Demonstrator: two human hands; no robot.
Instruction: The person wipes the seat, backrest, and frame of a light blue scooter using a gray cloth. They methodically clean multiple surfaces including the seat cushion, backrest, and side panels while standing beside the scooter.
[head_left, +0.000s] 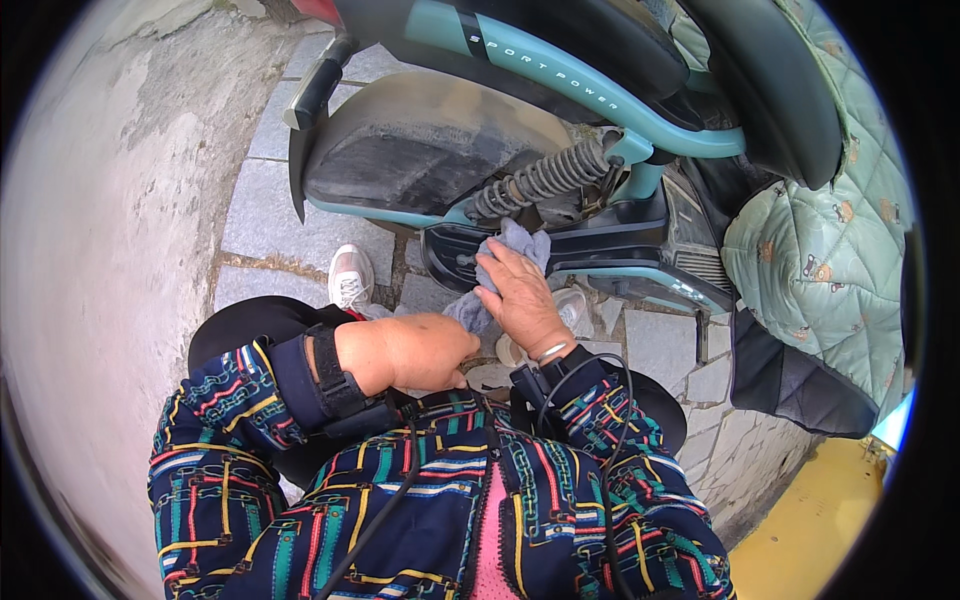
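Observation:
My right hand (521, 300), with a bracelet at its wrist, presses a grey cloth (529, 244) onto the black plastic footrest (451, 255) of an electric scooter. Just above the cloth are the dusty coil spring of the shock absorber (544, 180) and the dirty rear wheel cover (435, 135). My left hand (427, 352) is bent inward in front of my body, lower and to the left of the right hand. Behind it hangs or lies more grey cloth (469, 311); whether its fingers hold this cloth is hidden.
A rough plastered wall (112, 262) runs along the left. Stone paving (262, 202) lies under the scooter and my shoes. A green quilted cover (787, 255) hangs at the scooter's right end. A yellow object (810, 517) stands at lower right. Black cables (615, 450) cross my jacket.

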